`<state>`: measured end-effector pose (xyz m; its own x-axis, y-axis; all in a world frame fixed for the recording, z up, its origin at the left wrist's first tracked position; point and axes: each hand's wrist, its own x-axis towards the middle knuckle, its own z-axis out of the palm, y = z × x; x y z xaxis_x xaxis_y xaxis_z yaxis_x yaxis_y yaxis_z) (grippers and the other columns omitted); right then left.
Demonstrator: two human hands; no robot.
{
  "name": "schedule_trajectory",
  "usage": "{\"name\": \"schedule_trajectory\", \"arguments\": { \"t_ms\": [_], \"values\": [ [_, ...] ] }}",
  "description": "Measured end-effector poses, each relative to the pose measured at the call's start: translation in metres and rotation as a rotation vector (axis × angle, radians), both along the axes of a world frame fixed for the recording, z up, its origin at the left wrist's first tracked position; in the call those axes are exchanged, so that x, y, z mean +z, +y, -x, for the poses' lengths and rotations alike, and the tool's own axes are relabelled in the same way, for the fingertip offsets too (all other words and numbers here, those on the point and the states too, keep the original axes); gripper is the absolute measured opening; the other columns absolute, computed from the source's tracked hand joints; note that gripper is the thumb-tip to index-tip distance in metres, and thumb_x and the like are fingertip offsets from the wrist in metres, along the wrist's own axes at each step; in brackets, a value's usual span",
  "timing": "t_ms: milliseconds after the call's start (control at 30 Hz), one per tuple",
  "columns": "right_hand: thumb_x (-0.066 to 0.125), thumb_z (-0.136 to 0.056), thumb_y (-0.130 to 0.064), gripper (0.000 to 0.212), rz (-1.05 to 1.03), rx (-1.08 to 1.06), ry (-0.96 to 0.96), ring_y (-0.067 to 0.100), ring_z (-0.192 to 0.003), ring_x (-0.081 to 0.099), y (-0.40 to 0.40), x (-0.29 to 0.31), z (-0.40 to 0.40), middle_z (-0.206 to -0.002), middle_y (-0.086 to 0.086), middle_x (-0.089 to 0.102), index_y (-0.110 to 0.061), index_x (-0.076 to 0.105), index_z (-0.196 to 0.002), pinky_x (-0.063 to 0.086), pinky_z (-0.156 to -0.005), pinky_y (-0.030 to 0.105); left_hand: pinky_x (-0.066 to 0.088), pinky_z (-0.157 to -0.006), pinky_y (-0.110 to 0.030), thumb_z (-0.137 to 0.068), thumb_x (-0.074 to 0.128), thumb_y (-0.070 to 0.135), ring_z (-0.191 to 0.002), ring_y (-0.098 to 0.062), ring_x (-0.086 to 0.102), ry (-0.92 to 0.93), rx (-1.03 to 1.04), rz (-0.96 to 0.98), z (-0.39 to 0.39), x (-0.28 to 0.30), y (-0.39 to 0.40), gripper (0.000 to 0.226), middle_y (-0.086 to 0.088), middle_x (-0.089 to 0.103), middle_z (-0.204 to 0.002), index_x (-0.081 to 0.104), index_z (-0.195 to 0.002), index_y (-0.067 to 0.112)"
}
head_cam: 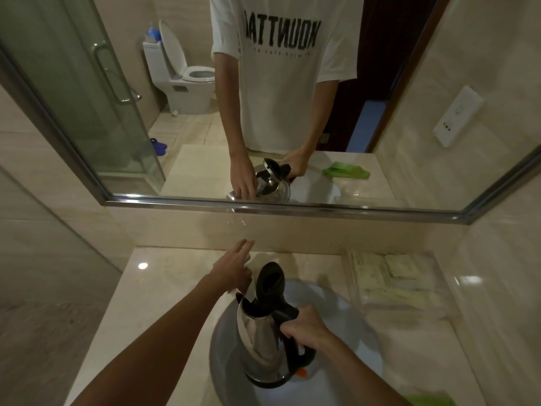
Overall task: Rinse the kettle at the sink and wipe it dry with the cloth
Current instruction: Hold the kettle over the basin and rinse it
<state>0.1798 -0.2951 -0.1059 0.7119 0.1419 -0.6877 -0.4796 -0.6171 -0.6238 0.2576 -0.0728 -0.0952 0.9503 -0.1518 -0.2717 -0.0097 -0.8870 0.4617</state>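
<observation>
Gripping black handle, right hand (307, 326) holds steel kettle with open black lid (263, 332) over round white sink basin (360, 323). Left hand (234, 268), fingers spread and empty, reaches toward back wall. Green cloth (433, 399) lies beside basin.

The single head view looks forward and steeply down from the person's head, close over the sink (363, 326) and the pale counter (164, 291) around it. It faces the wall mirror (205, 118) square on, so the upper half of the wide-angle frame shows the same counter reflected from the opposite side, with the room behind.
</observation>
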Motion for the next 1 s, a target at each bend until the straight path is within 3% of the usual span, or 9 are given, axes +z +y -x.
{"name": "schedule_trajectory", "arguments": {
  "t_ms": [233,400,633,867,1000],
  "values": [
    [0.067,-0.057,-0.016,0.025,0.005,0.008,-0.013,0.016,-0.059,0.065,0.000,0.000,-0.002,-0.063,0.005,0.066,-0.005,0.069,-0.079,0.050,-0.057,0.030,0.044,-0.104,-0.041,-0.084,0.062,0.015,-0.132,-0.032,0.042,-0.007,-0.022,-0.029,-0.007,0.001,-0.003,0.074,-0.011,0.020,-0.156,0.023,-0.146,0.018],
    [0.066,-0.059,-0.015,0.027,0.006,0.013,-0.027,0.017,-0.059,0.064,0.002,0.001,-0.003,-0.062,0.006,0.064,0.000,0.069,-0.082,0.049,-0.057,0.030,0.051,-0.089,-0.039,-0.082,0.063,0.013,-0.113,-0.031,0.055,-0.035,0.009,-0.036,-0.006,0.001,-0.005,0.069,-0.010,0.039,-0.140,0.029,-0.142,0.017],
    [0.066,-0.062,-0.009,0.005,-0.002,0.003,-0.039,0.014,-0.050,0.059,0.001,0.004,0.000,-0.053,0.001,0.059,-0.011,0.063,-0.065,0.046,-0.051,0.026,0.053,-0.083,-0.037,-0.082,0.065,0.014,-0.105,-0.031,0.058,-0.044,0.061,-0.015,-0.002,-0.002,0.000,0.062,-0.011,0.044,-0.131,0.034,-0.136,0.021],
    [0.066,-0.058,-0.009,0.007,-0.010,0.000,-0.040,0.016,-0.052,0.060,-0.007,0.006,0.005,-0.053,0.002,0.058,-0.011,0.062,-0.064,0.048,-0.052,0.029,0.051,-0.093,-0.045,-0.083,0.062,0.016,-0.115,-0.034,0.054,-0.037,0.061,0.018,0.011,0.003,0.001,0.064,-0.010,0.042,-0.137,0.033,-0.139,0.018],
    [0.067,-0.061,-0.006,0.010,0.001,-0.005,-0.049,0.017,-0.055,0.062,-0.017,0.008,0.013,-0.055,0.002,0.059,-0.014,0.061,-0.063,0.048,-0.054,0.029,0.049,-0.097,-0.040,-0.092,0.053,0.030,-0.119,-0.026,0.051,-0.150,0.041,0.147,0.046,0.007,0.006,0.053,-0.005,0.040,-0.143,0.034,-0.141,0.021]
  ]
}}
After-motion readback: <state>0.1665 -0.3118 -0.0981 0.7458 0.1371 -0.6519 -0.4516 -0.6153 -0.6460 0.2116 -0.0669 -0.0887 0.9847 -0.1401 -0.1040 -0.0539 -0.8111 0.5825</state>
